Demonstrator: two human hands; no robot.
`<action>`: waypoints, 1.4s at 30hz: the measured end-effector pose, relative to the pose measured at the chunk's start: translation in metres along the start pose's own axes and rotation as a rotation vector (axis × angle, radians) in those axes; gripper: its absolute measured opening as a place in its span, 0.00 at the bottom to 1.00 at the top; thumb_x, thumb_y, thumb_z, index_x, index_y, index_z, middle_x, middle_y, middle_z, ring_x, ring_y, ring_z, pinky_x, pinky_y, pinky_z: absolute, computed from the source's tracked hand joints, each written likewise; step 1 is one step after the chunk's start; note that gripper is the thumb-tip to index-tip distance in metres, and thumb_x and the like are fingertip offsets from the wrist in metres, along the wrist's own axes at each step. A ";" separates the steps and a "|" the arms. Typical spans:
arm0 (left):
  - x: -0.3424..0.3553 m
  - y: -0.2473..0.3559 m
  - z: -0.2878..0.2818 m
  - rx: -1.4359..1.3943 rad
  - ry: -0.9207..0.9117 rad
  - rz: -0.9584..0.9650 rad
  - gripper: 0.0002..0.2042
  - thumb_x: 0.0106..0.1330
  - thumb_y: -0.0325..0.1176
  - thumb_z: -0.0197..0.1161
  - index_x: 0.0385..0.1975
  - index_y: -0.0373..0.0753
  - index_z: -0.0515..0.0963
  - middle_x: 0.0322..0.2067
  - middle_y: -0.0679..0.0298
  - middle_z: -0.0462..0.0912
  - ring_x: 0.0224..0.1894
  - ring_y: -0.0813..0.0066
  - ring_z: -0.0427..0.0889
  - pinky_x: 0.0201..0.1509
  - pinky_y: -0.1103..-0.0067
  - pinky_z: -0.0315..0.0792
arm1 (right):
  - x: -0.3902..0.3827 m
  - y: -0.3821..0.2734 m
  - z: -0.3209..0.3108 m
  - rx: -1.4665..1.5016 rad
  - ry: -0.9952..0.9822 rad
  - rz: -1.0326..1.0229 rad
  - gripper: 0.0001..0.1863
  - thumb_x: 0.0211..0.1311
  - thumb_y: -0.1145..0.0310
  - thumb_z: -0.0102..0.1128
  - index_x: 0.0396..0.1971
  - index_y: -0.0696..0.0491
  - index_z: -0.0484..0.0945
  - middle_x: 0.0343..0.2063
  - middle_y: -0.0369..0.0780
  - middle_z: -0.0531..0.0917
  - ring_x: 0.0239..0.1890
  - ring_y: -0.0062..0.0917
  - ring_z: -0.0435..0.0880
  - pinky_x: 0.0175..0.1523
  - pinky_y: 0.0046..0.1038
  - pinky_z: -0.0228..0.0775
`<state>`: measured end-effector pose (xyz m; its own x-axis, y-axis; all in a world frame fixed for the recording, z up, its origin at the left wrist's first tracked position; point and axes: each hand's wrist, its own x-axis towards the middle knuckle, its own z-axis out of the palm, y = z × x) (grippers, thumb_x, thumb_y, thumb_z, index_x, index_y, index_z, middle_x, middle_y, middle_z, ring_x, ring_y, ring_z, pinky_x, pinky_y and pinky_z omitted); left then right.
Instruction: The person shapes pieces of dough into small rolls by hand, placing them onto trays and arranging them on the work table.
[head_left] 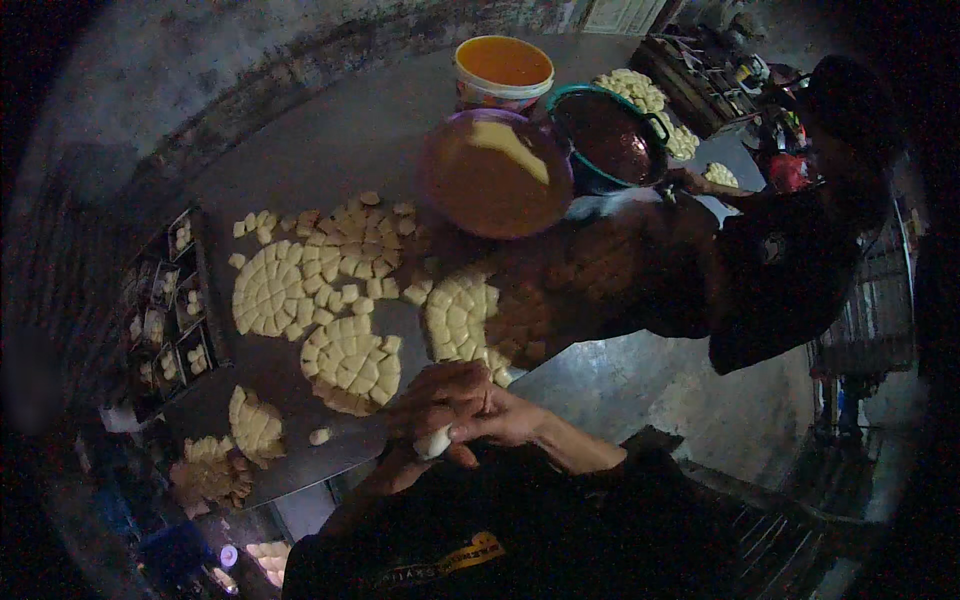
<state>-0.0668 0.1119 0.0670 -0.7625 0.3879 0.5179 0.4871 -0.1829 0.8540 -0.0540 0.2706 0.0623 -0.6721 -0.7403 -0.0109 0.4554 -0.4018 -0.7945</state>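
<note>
Close in front of my body, over the table's near edge, my two hands are pressed together. A small pale ball of dough [433, 442] sticks out between them, beside my right thumb. My right hand [495, 424] is closed around it, and my left hand [432, 398] is cupped against it, its fingers partly in shadow. Just beyond are flat rounds of dough cut into small pieces [352, 362], with another cut round [460, 318] near my hands. One loose dough piece [319, 436] lies to the left.
Dark tins [190, 300] holding dough balls stand along the left edge. At the back are an orange-lined bucket [504, 62], a purple-rimmed basin [500, 185] and a teal-rimmed tub [610, 135]. A co-worker [800, 240] in dark clothes leans over the table at right.
</note>
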 end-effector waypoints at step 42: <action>-0.044 -0.035 -0.022 -0.701 0.551 -0.548 0.18 0.75 0.37 0.51 0.60 0.38 0.69 0.59 0.60 0.72 0.62 0.70 0.70 0.62 0.68 0.67 | 0.062 -0.065 -0.043 -0.661 0.313 0.332 0.24 0.72 0.53 0.49 0.53 0.59 0.77 0.48 0.44 0.81 0.54 0.27 0.77 0.62 0.30 0.65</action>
<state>-0.0595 0.0811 0.0155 -0.9786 0.1427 -0.1484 -0.2058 -0.6575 0.7248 -0.1504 0.2739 0.0878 -0.7392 -0.5405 -0.4018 0.2863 0.2879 -0.9139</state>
